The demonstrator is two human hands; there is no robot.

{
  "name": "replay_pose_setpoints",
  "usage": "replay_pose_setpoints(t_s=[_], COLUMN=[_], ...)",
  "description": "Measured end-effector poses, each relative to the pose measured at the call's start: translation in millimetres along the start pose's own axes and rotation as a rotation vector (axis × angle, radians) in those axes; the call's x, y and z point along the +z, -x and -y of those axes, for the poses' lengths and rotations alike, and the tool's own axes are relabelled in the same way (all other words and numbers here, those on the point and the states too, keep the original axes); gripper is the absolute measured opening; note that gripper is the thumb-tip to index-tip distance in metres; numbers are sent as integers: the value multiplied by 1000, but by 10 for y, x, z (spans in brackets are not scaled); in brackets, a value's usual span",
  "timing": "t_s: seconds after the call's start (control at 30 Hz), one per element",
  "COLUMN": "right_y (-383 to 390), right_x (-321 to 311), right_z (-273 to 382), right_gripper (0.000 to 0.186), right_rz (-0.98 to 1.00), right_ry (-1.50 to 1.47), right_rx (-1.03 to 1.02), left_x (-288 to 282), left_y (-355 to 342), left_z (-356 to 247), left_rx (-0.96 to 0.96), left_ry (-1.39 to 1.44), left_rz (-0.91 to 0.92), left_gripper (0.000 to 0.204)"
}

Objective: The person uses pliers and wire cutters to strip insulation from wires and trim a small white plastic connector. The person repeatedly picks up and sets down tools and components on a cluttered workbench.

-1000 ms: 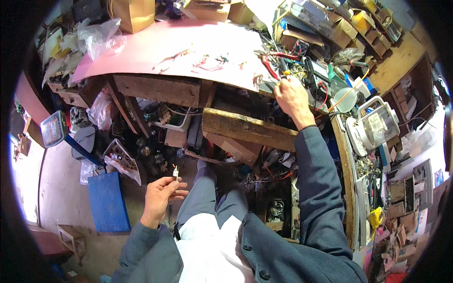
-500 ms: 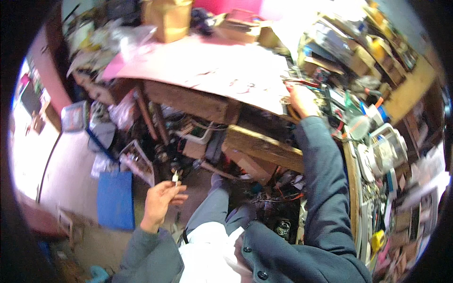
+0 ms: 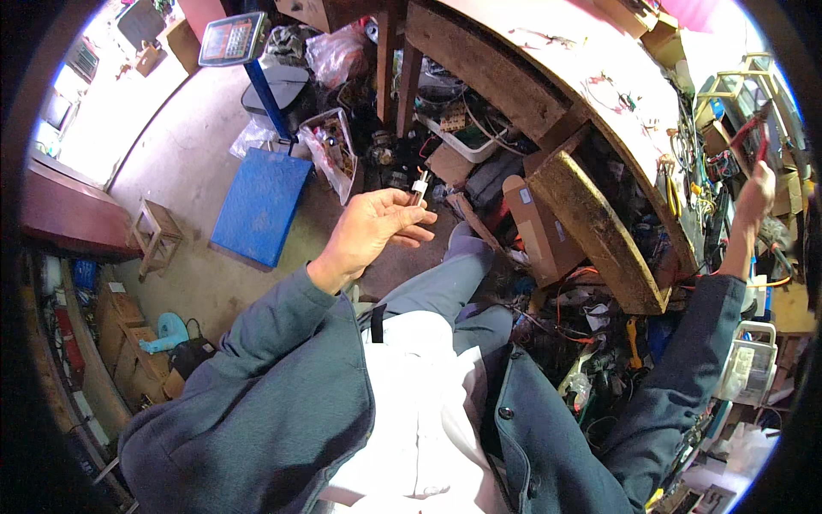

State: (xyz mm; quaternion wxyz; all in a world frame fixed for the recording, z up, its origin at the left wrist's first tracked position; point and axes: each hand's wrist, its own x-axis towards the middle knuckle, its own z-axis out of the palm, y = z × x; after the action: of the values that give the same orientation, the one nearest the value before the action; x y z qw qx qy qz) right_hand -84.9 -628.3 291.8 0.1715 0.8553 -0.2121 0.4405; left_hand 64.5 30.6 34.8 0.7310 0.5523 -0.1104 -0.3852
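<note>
Left hand (image 3: 370,230) pinches a small white-tipped cylindrical component (image 3: 419,186) at its base: light, rigid, probably fragile. Right hand (image 3: 757,190) apparently grips a red-handled tool (image 3: 747,137) overhead.

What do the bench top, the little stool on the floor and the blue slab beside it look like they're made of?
The bench looks like rough, unfinished wood: thick brown planks with worn, stained edges. The stool also seems bare wood, pale and dull, with plain legs. The blue slab looks like painted metal, flat and evenly coloured, though plastic can't be ruled out.
</note>
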Motion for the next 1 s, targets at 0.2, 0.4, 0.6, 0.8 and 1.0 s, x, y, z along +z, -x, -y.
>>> replay_pose_setpoints(t_s=[0.2,0.4,0.6,0.8,1.0], right_y=[679,1599,2379,2987,3189], right_x=[-851,-1160,-1021,-982,-1132], right_z=[1686,2792,3473,3737,4051], right_gripper=[37,78,105,80,99], right_rz=[82,171,439,762,900], right_ry=[-1577,-2041,-2224,-2553,-2286], right_rx=[537,612,775,753,863], left_x=[16,8,6,29,39], left_y=[-70,-61,-74,-96,-117], left_z=[76,54,77,136,156], left_rx=[9,7,-20,-30,-53], left_ry=[7,19,55,25,15], left_rz=[30,29,54,46,60], left_gripper=[34,35,38,39,39])
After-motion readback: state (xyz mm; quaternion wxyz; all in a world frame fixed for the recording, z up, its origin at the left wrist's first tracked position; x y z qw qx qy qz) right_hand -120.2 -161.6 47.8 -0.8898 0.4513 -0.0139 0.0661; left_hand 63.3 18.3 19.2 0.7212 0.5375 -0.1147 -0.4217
